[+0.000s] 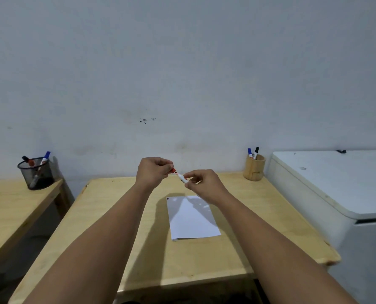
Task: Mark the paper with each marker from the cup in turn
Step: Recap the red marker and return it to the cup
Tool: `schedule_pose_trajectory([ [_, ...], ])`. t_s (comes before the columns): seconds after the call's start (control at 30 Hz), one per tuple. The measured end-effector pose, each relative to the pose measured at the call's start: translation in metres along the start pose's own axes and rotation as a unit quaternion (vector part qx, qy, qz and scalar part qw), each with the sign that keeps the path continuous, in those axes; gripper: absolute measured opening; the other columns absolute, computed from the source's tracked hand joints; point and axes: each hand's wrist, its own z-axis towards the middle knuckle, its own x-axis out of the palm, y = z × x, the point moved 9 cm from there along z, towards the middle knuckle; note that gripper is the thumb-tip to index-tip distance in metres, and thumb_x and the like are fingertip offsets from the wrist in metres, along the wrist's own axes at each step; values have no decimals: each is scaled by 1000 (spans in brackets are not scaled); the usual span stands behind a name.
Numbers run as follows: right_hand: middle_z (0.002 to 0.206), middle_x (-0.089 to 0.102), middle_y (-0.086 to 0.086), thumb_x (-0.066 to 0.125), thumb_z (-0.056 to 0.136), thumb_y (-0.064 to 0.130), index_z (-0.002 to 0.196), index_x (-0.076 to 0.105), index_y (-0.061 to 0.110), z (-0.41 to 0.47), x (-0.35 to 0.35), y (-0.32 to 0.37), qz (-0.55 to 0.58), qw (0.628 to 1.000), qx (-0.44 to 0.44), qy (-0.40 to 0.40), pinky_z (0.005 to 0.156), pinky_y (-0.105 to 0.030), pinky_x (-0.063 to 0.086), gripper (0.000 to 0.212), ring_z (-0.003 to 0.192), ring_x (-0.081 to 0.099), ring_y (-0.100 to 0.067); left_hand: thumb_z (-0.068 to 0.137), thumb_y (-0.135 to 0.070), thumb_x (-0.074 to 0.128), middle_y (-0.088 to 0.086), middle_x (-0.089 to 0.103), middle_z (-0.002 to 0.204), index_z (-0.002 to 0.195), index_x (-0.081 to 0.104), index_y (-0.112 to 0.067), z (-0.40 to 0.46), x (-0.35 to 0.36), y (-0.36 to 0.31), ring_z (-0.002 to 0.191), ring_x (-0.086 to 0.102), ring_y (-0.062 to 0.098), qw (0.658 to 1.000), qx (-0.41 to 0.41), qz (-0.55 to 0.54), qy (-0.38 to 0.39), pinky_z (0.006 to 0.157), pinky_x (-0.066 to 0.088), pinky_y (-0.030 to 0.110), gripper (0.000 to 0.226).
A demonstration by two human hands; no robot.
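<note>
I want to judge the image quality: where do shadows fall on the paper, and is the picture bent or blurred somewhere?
Head view: the hands' shadow covers the far part of the paper, broken by bright patches; wide-angle bending curves the table edges and stretches the forearms; the red marker between left hand and right hand looks soft.

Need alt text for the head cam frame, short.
Both hands hold a red marker above a sheet of white paper on a wooden table: left hand on the red cap end, right hand on the barrel. More markers stand in a wooden cup at the far right corner.
</note>
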Motion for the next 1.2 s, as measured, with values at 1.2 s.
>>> schedule_pose_trajectory([
  [1.2, 92, 76, 1, 78, 94, 18, 109, 72, 14, 96, -313, -116, -8, 927, 58, -369, 79, -28, 53, 17, 81, 71, -13, 83, -40, 80, 7, 48, 154, 157, 34, -22, 86, 331, 33, 137, 51, 23, 966, 62, 208, 138, 105, 49, 43, 90],
])
